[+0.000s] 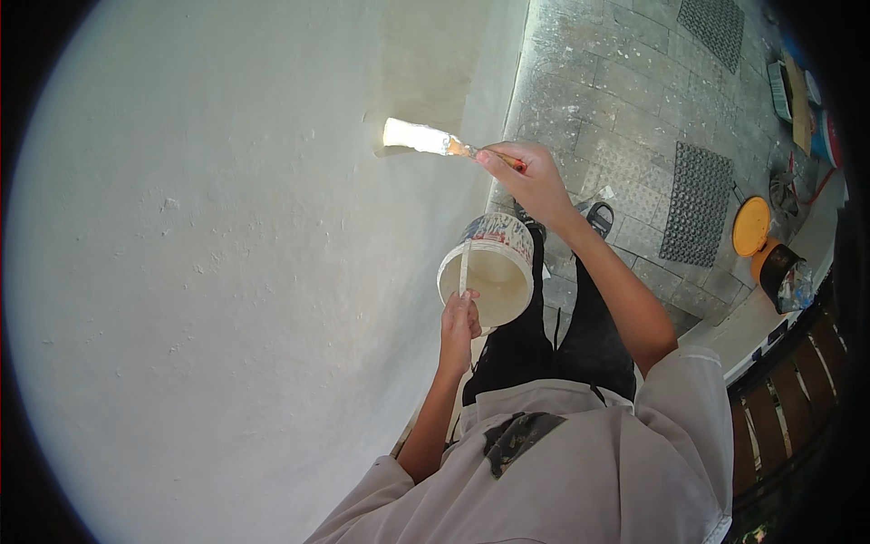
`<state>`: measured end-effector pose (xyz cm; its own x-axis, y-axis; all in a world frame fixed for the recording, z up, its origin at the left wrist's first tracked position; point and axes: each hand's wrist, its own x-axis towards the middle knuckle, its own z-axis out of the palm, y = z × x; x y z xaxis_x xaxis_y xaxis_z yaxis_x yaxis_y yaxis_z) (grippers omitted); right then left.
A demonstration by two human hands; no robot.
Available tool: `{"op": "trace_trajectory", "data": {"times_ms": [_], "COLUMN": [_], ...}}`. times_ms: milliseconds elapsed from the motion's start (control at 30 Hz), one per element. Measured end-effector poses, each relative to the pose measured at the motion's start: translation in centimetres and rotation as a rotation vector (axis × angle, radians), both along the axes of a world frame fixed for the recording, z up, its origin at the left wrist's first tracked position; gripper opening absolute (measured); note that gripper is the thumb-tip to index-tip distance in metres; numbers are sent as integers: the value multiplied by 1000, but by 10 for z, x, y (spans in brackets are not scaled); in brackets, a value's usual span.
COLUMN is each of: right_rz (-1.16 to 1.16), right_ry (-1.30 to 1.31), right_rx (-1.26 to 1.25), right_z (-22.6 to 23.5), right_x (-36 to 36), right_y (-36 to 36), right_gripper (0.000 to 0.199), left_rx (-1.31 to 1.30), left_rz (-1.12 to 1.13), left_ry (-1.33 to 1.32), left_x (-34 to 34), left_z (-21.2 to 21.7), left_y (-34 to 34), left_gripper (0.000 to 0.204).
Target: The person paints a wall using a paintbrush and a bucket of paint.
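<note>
My right hand (530,177) is closed round the handle of a paintbrush (421,138). Its ferrule end and bristles are coated in white paint, and the bristle tip points left at the wall (227,236), touching it or very close. Around the tip the wall shows a darker, beige patch (426,63). Below, my left hand (460,319) grips the strap-like handle of a paint bucket (503,231). The bucket is white, smeared with paint outside, and tilted so its pale inside shows. How much paint it holds I cannot tell.
Grey paving (625,100) spattered with white runs along the wall's foot. Dark textured mats (696,204) lie on it. To the right are a yellow lid (751,227), an orange-and-black container (779,272) with plastic in it, a paint tray (779,91) and a wooden slatted structure (797,390).
</note>
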<state>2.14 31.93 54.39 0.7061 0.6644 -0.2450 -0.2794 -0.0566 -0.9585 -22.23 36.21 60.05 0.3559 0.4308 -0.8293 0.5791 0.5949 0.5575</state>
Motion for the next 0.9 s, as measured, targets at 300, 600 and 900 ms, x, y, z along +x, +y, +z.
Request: {"op": "trace_trajectory", "data": {"times_ms": [300,600,900], "right_rz": [-17,-53,-127], "right_ry": [6,-179,-82], "right_rx": [32,-264,-21], "right_z": [-7,63,47], "right_x": [1,4,-11], "right_y": [-3,-4,-2], "right_gripper": [30,34,38], "left_rx": [-21,20,55], "left_rz": [-5,-52,-50], "left_ry": [0,-1,-55], "left_x": [0,8,10], "left_z": [5,18,51], "left_y": [-7,-8,-18], "left_gripper": [24,26,26]}}
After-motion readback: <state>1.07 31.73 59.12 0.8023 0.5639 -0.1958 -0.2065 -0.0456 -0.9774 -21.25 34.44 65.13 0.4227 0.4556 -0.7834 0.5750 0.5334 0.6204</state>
